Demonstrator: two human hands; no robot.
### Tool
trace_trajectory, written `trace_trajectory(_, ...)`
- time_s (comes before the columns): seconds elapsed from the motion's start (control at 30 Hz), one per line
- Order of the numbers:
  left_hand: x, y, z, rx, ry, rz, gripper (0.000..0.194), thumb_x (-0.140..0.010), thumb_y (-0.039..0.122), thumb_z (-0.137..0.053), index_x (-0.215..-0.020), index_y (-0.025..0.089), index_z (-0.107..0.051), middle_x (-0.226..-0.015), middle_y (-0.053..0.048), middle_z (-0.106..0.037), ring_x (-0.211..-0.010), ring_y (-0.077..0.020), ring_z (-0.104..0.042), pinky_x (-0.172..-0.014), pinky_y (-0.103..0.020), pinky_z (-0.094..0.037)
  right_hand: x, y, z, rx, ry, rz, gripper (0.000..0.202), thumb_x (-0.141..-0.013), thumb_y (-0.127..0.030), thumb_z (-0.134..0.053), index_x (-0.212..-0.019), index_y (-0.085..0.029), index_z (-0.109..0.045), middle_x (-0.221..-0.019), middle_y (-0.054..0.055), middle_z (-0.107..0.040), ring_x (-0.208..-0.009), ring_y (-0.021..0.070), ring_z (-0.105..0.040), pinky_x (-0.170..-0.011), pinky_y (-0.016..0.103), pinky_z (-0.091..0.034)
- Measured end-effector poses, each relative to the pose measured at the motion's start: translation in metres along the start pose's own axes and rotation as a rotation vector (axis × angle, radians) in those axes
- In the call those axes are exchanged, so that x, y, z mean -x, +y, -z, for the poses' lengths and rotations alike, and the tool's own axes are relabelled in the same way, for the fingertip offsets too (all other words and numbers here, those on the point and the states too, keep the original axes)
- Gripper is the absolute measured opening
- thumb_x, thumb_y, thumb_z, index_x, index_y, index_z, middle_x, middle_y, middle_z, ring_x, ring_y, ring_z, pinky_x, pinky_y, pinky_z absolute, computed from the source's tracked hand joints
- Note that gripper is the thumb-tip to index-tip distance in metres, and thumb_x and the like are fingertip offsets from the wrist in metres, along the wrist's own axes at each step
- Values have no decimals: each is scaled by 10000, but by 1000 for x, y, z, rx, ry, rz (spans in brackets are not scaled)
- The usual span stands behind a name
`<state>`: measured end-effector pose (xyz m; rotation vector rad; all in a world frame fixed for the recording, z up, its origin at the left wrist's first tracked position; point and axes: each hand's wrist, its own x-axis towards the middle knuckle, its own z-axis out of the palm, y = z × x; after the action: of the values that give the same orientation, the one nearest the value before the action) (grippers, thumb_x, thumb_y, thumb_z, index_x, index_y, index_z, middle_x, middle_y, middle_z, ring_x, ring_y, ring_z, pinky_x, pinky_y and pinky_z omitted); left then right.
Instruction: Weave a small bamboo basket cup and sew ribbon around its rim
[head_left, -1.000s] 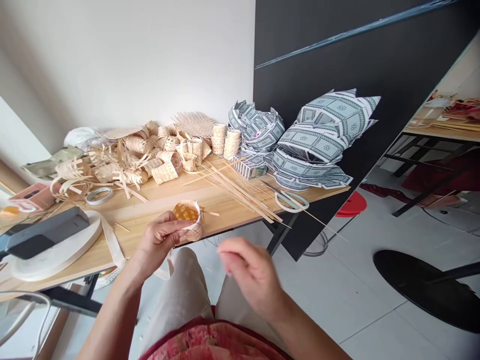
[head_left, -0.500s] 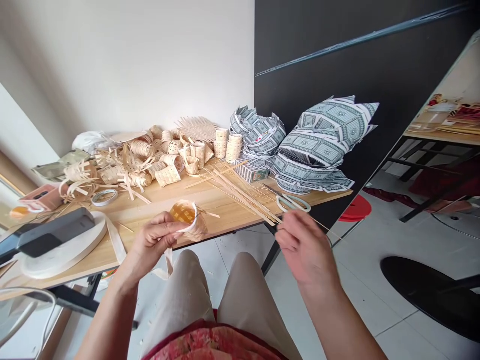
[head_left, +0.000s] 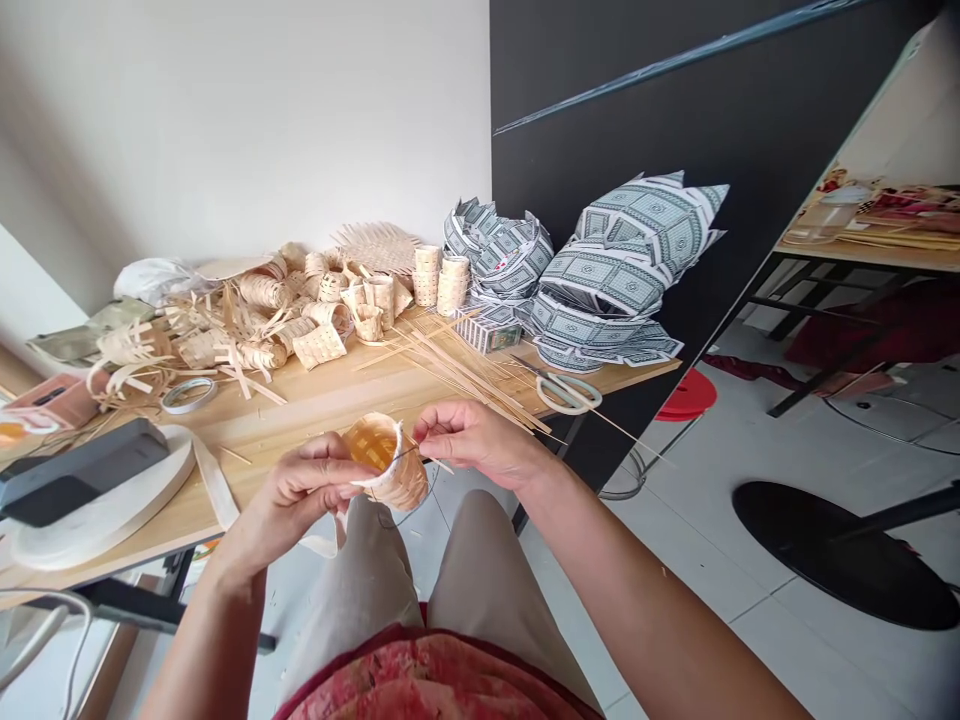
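My left hand point(head_left: 319, 490) is closed on a small woven basket point(head_left: 405, 478), pinching its white-edged rim between thumb and fingers. The basket lies tilted, its opening facing up and to the left. From under the left hand hangs a pale flat ribbon point(head_left: 328, 540). At the right side of the rim my right hand point(head_left: 469, 440) is closed in a pinch on a thin dark strand point(head_left: 407, 452), which crosses the basket's edge. Whether that strand is thread or a needle is hard to make out. A short pale splint end point(head_left: 442, 466) sticks out beside the basket.
On the wooden table point(head_left: 300, 410) lie a pile of small woven baskets point(head_left: 319, 347), loose bamboo strips point(head_left: 465, 370), scissors point(head_left: 568, 392), a tape roll point(head_left: 189, 395) and a phone point(head_left: 90, 470) on a ribbon roll point(head_left: 172, 480). Folded patterned paper stacks point(head_left: 607, 270) stand right; a red stool point(head_left: 686, 393) is beyond.
My right hand has come in from the far right to the basket's rim. My left hand keeps its hold on the basket. The view has shifted slightly right.
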<state>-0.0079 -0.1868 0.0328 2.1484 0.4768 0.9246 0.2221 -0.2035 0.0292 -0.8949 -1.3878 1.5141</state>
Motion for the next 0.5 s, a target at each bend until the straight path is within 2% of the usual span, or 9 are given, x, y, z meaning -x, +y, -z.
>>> trace_trajectory(0.2, -2, -7, -1, -10, 0, 22, 220, -819, 229, -565, -994, 266, -694, -655, -8, -487, -560, -79, -473, -458, -160, -418, 9, -10, 2, 146, -31, 66, 124, -661, -231, -632, -624, -135, -564, -556, -62, -468, -513, 40, -358, -491, 185, -264)
trace_trajectory(0.4, -2, -8, -5, -71, 46, 32, 221, -831, 234, -546, -992, 266, -694, -670, -8, -479, -573, -83, -473, -484, -170, -413, 25, -8, 0, 219, 51, 67, 142, -699, -266, -610, -644, -145, -561, -573, -52, -467, -540, 55, -378, -514, 189, -281)
trace_trajectory(0.5, -1, -5, -6, -40, -4, 58, 233, -842, 264, -528, -1013, 261, -686, -689, -15, -482, -593, -93, -487, -492, -178, -419, 34, -7, 0, 285, 70, 46, 159, -711, -279, -604, -634, -148, -557, -572, -50, -455, -542, 58, -369, -513, 191, -279)
